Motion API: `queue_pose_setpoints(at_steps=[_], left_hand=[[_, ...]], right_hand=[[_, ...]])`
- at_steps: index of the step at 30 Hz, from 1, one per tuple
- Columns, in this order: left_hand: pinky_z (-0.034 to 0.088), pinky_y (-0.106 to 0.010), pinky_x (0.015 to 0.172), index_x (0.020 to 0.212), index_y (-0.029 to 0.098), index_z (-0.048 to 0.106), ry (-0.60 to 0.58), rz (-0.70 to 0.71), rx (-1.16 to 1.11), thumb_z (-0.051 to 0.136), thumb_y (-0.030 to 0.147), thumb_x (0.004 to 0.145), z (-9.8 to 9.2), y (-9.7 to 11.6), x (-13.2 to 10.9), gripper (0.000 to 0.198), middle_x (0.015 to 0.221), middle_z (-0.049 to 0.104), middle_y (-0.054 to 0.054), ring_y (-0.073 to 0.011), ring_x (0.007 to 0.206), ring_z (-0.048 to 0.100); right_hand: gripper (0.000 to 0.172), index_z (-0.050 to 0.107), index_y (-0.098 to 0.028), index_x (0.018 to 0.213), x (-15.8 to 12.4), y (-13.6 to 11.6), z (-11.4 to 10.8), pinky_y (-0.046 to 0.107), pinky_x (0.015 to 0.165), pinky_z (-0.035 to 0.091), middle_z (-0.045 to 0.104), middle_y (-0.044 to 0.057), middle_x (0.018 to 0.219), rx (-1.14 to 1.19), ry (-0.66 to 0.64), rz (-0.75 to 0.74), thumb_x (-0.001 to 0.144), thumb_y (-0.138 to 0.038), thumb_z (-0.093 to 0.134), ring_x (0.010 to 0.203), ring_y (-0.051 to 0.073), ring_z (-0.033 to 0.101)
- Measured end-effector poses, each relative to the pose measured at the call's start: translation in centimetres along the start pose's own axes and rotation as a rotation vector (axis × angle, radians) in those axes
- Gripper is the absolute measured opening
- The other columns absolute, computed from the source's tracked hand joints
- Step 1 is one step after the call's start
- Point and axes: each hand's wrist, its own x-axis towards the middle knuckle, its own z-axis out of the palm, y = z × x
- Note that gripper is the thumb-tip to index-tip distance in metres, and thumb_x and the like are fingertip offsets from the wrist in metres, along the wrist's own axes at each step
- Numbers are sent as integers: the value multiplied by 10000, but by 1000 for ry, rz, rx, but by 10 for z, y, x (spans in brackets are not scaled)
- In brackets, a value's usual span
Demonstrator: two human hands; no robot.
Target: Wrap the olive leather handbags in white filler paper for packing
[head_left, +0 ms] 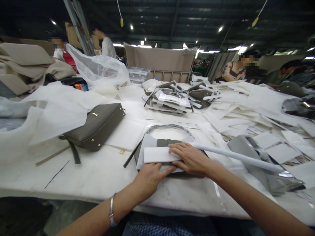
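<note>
A dark grey-green handbag (162,142) lies on the white table in front of me, largely covered by pale wrapping, its looped handle (169,126) wrapped in clear film. Across its front is a folded white foam sheet (155,154). My right hand (190,159) rests on the right end of this sheet, fingers stretched out. Along the lower edge of the sheet, my left hand (150,180) touches it with fingertips and has its thumb stretched toward the right hand. Neither palm shows. A long white wrapped strap (241,155) runs off to the right.
An unwrapped grey-green handbag (98,126) lies to the left beside white sheets (59,101). Several partly wrapped bags (169,100) are piled behind. White paper sheets (246,111) and a grey bag in clear plastic (261,167) lie at right. People work farther back.
</note>
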Motion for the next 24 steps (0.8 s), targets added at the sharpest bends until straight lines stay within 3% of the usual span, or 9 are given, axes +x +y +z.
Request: queue_pose_setpoints(at_steps=[6, 12, 17, 20, 24], left_hand=[[503, -453, 956, 1462, 415, 396, 13, 14, 18, 576, 67, 888, -3, 1, -1, 695, 1184, 608, -70, -274, 1137, 575], [501, -458, 933, 1497, 428, 334, 22, 10, 58, 559, 106, 914, -6, 4, -1, 703, 1168, 608, -78, -276, 1110, 577], [509, -427, 934, 1513, 425, 301, 62, 30, 44, 539, 116, 938, -4, 2, 0, 695, 1171, 627, -70, -248, 1097, 595], [515, -413, 944, 1477, 355, 401, 104, 52, 16, 543, 98, 919, 1, -2, -3, 630, 1216, 633, -76, -238, 1091, 606], [523, -453, 970, 1350, 178, 555, 254, 115, 48, 488, 58, 906, 3, 1, -13, 465, 1251, 649, -126, -268, 1127, 614]], right_hand=[[457, 485, -356, 1441, -4, 13, 6, 489, 1035, 405, 534, 138, 1420, -89, 14, -17, 986, -398, 504, 1291, 307, 496], [480, 452, -364, 1464, -19, 4, 16, 499, 989, 450, 520, 141, 1423, -151, 80, 72, 986, -377, 497, 1221, 317, 539], [492, 435, -329, 1481, -24, 4, 27, 520, 1044, 424, 501, 145, 1458, -157, 87, 40, 994, -383, 481, 1273, 315, 518], [502, 404, -308, 1499, -26, 8, 33, 548, 1116, 354, 436, 120, 1532, -130, 80, 17, 1009, -409, 446, 1377, 311, 431], [478, 420, -310, 1489, -27, 6, 34, 545, 1138, 332, 419, 82, 1551, -90, 67, 69, 1020, -401, 426, 1414, 302, 391]])
